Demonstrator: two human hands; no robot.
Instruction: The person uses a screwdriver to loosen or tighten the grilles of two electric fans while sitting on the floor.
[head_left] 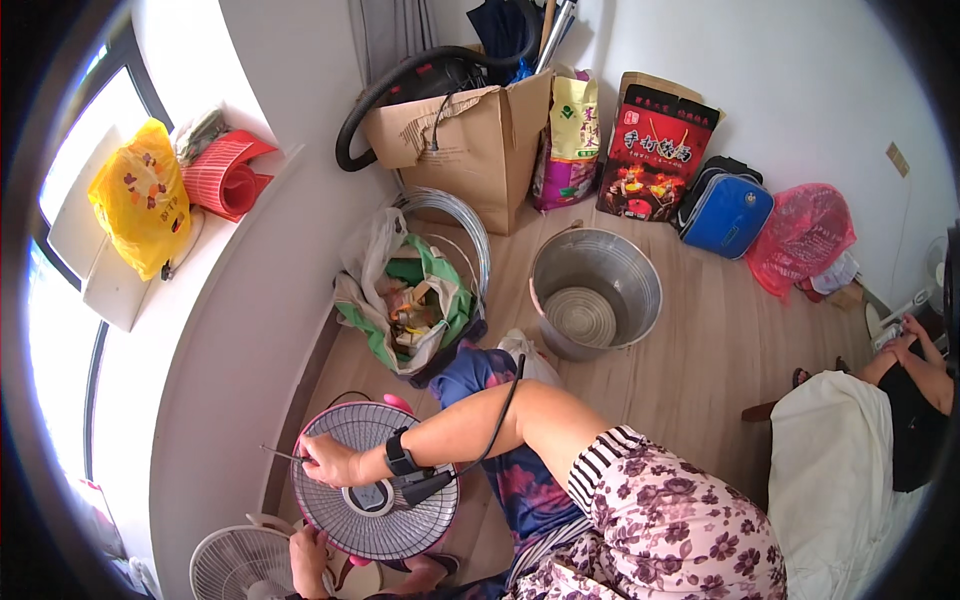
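Note:
A round fan (425, 515) with a dark wire grille and pink rim faces up at the lower left. Over its left side, my right hand (335, 463) is closed around a screwdriver (280, 453), its thin metal shaft pointing left past the rim. A black strap with a small dark device and cable is on my right wrist. My left hand (308, 560) is closed on the near left edge of the fan, its fingertips at the rim. The fan's stand is mostly hidden underneath.
A white fan (240, 565) stands by the left hand. Beyond are a bag of odds and ends (405, 310), a metal bucket (597, 290), a cardboard box (460, 150) and a blue bag (728, 215). Another person (915, 400) sits at the far right.

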